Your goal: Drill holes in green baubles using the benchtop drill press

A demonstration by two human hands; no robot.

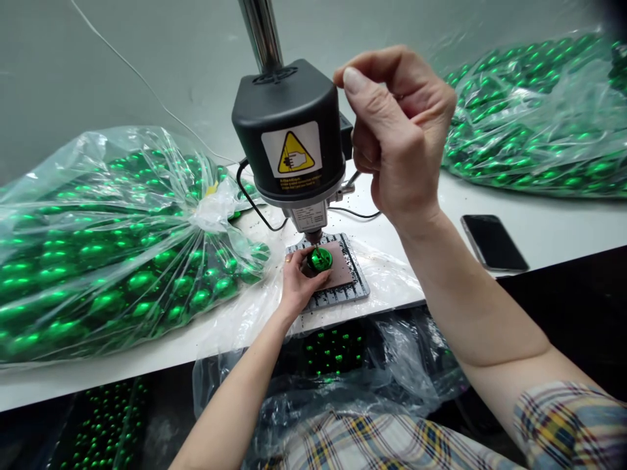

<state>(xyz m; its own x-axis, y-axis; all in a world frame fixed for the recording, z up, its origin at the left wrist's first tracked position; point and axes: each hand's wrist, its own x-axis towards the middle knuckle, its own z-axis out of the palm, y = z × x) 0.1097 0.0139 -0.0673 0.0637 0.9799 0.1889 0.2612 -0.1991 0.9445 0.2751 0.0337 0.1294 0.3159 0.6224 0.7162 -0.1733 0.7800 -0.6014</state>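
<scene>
A small bench drill press with a black motor housing and a yellow warning label stands in front of me. My left hand grips a shiny green ball between thumb and fingers. The ball rests on a pinkish pad on the grey slotted base plate, directly under the drill chuck. My right hand is raised at the right side of the housing, fingers curled and thumb against the index finger. Whatever it grips is hidden. A metal lever shows below that hand.
Clear plastic bags full of green balls lie on the left and, as another bag, at the back right. A phone lies near the table's right edge. Below the front edge, an open plastic bag holds more balls. Dark shavings dot the plate.
</scene>
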